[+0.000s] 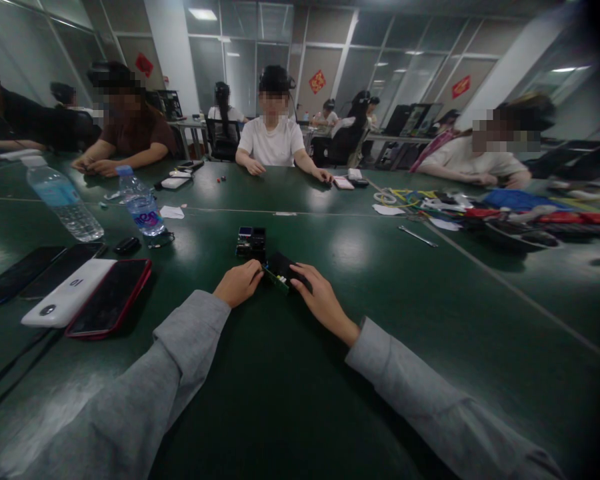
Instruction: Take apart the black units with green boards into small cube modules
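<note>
My left hand (240, 281) has its thumb and fingers pinched on the left end of a green circuit board (279, 283) with small white parts on it. Beside it, my right hand (325, 300) grips the right side of a black casing piece (280, 262). The board is tilted and lies close against the casing; whether it sits inside cannot be made out. Just beyond my left hand stands a small black boxy device (251, 241) with square faces, on the green table (290, 373).
At left are a white power bank (70, 293), a red-cased phone (111, 297), dark phones (23, 272) and two water bottles (143, 203). A wrench (417, 236) and a heap of cables (510, 213) lie at right. Several people sit around the table.
</note>
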Demonstrator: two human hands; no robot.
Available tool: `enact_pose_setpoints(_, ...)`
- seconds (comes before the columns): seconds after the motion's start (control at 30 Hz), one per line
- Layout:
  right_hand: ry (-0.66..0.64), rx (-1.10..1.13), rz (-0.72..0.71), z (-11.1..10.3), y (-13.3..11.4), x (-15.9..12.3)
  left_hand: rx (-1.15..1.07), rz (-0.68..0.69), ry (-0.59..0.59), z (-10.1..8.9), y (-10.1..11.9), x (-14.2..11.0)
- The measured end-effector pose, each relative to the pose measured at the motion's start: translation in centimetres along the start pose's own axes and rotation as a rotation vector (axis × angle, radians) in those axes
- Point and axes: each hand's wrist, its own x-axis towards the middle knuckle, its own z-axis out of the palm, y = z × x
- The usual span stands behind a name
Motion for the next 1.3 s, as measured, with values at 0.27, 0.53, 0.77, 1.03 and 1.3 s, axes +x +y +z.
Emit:
enact_pose_setpoints(0.27,0.031,-0.001,-0.023,0.0,-0.3,0.2,-0.003,0.003,-0.001,-0.2,0.2,-0.1)
enact_pose_setpoints(0.53,0.036,0.018,-0.04,-0.1,-0.3,0.3,0.024,0.01,0.011,-0.2,0.3,-0.1)
enact_pose_setpoints(0.77,0.061,0.027,0.008,-0.4,-0.2,0.3,0.03,-0.007,0.033,-0.2,0.4,-0.2)
enact_pose_setpoints(1.03,0.08,0.08,0.01,-0.5,-0.1,0.5,0.022,-0.006,0.031,-0.3,0.3,-0.2)
enact_pose_setpoints(1.3,0.181,-0.007,0.07,-0.2,0.9,0.5,0.05,-0.012,0.012,-0.2,0.2,-0.2)
